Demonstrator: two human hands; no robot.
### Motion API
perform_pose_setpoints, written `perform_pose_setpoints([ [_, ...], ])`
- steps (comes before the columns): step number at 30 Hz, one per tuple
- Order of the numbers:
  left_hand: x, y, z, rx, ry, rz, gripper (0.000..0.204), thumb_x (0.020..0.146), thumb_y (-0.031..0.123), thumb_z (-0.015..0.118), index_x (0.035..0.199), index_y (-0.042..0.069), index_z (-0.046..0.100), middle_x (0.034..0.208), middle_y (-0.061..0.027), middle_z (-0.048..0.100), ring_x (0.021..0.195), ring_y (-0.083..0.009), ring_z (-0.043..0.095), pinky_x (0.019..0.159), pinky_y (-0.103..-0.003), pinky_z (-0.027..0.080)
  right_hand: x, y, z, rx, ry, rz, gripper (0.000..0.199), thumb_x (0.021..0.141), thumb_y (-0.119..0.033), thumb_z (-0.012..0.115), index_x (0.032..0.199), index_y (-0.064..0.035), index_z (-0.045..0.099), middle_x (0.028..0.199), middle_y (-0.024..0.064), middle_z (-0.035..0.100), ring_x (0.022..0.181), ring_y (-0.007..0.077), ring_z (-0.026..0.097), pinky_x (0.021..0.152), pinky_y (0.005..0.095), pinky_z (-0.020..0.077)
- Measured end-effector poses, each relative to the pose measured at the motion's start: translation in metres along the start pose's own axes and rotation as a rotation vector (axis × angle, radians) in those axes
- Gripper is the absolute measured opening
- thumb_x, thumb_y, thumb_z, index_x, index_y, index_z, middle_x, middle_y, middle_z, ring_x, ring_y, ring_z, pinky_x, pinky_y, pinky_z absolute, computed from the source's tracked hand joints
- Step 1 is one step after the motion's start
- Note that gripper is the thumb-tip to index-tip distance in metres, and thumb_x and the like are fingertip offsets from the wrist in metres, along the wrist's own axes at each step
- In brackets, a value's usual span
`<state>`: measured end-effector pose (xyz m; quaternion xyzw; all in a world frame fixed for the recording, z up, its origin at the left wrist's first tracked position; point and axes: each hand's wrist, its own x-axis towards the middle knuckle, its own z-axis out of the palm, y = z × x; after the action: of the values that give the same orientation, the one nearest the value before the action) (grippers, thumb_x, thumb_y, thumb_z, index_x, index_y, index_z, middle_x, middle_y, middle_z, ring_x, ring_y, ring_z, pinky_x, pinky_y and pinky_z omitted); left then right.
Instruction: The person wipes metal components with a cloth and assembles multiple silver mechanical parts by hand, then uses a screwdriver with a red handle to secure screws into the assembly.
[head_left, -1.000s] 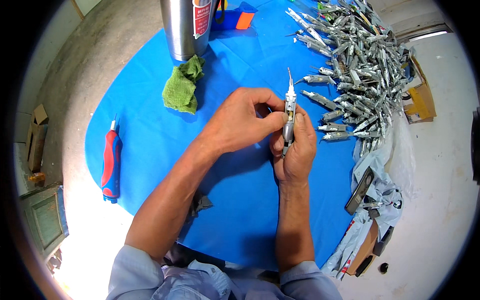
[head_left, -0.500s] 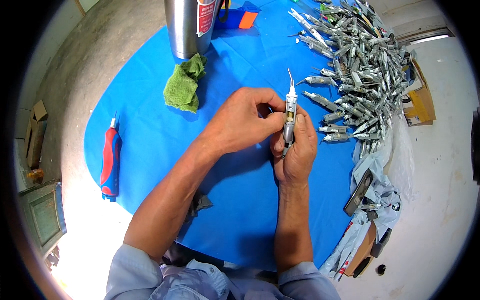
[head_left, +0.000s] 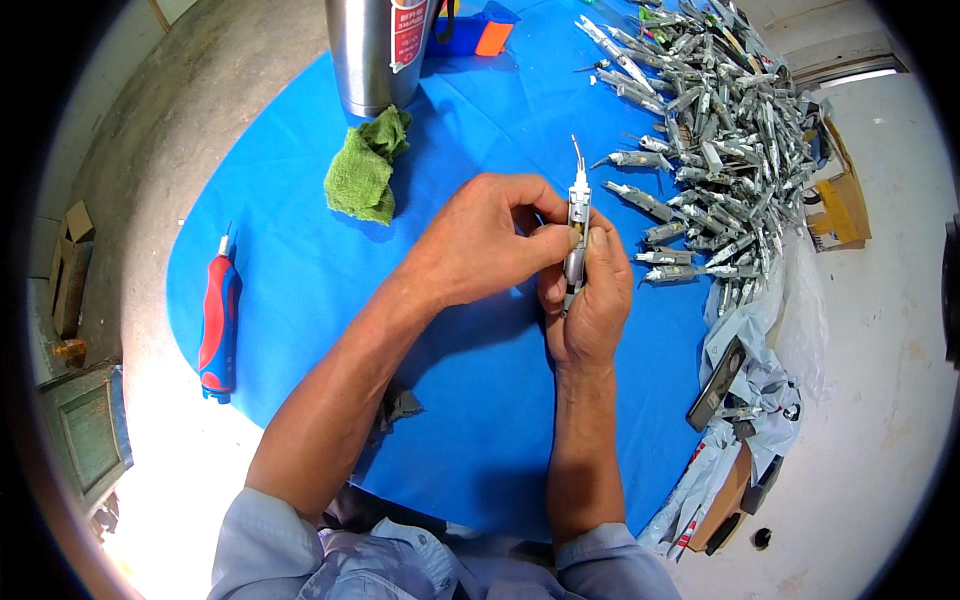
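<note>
The slim device (head_left: 579,208), a gray-and-white stick with a thin metal rod at one end, is being held in two bare hands above the tabletop (head_left: 285,240), right of its middle, its rod pointing toward the far edge. Near the curved left edge, a red and blue handle (head_left: 216,320) is lying with its metal tip also pointing toward the far edge. Farther right, a crumpled green cloth (head_left: 360,175) is resting at the foot of a steel tumbler (head_left: 370,60). A dark rag (head_left: 403,405) is showing toward the near edge, and a blue and orange box (head_left: 490,38) is sitting by the far edge. The left hand (head_left: 490,240) is pinching the device's middle, thumb in front; the right hand (head_left: 592,290) is grasping its lower body, thumb along the right side. The device is looking light and stiff, probably plastic and metal, perhaps slick where smooth. Its thin rod and open middle are seeming the most fragile, so the closed lower body is likely offering the safest hold. Along the right edge, a heap of similar devices (head_left: 730,150) is spreading; below it, a dark flat gadget (head_left: 718,382) is lying against crumpled plastic bags (head_left: 770,400).
</note>
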<state>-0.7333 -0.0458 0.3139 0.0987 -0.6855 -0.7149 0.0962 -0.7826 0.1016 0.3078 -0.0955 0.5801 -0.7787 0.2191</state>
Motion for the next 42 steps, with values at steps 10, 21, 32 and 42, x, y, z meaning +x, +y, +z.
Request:
perform_pose_setpoints([
  [10, -0.0006, 0.0025, -0.0014, -0.024, -0.002, -0.025, 0.025, 0.091, 0.018, 0.073, 0.104, -0.004, 0.077, 0.082, -0.0061, 0.074, 0.073, -0.0095, 0.066, 0.065, -0.027, 0.053, 0.0005, 0.0009, -0.0007, 0.002, -0.018, -0.016, 0.042, 0.116, -0.029, 0.039, 0.133, 0.004, 0.059, 0.072, 0.0021, 0.06, 0.052, 0.0045, 0.05, 0.043, 0.0205, 0.0383],
  [21, -0.0001, 0.0023, -0.0009, 0.009, -0.01, -0.02, 0.025, 0.09, 0.019, 0.075, 0.102, -0.003, 0.077, 0.085, -0.0067, 0.075, 0.076, -0.0105, 0.067, 0.068, -0.027, 0.054, 0.0, 0.0011, -0.0028, -0.001, -0.036, -0.023, 0.042, 0.116, -0.029, 0.04, 0.132, 0.0038, 0.06, 0.079, 0.0042, 0.065, 0.055, 0.0044, 0.052, 0.045, 0.0204, 0.039],
  [32, -0.0004, 0.0037, -0.0025, -0.01, -0.019, -0.022, 0.024, 0.09, 0.018, 0.074, 0.103, -0.003, 0.077, 0.084, -0.0063, 0.075, 0.075, -0.01, 0.067, 0.066, -0.027, 0.054, -0.0001, 0.0011, -0.0017, 0.027, -0.022, -0.017, 0.041, 0.116, -0.027, 0.04, 0.134, 0.0041, 0.059, 0.084, 0.006, 0.068, 0.055, 0.0045, 0.052, 0.045, 0.0205, 0.0396],
  [42, 0.0004, 0.0009, -0.0015, -0.002, -0.014, -0.014, 0.024, 0.091, 0.021, 0.077, 0.099, -0.001, 0.076, 0.083, -0.0055, 0.074, 0.073, -0.0101, 0.067, 0.066, -0.027, 0.054, -0.0001, 0.0014, -0.0021, -0.007, -0.03, -0.016, 0.041, 0.116, -0.029, 0.04, 0.133, 0.0028, 0.06, 0.074, 0.0031, 0.062, 0.053, 0.0039, 0.051, 0.043, 0.0199, 0.0383],
])
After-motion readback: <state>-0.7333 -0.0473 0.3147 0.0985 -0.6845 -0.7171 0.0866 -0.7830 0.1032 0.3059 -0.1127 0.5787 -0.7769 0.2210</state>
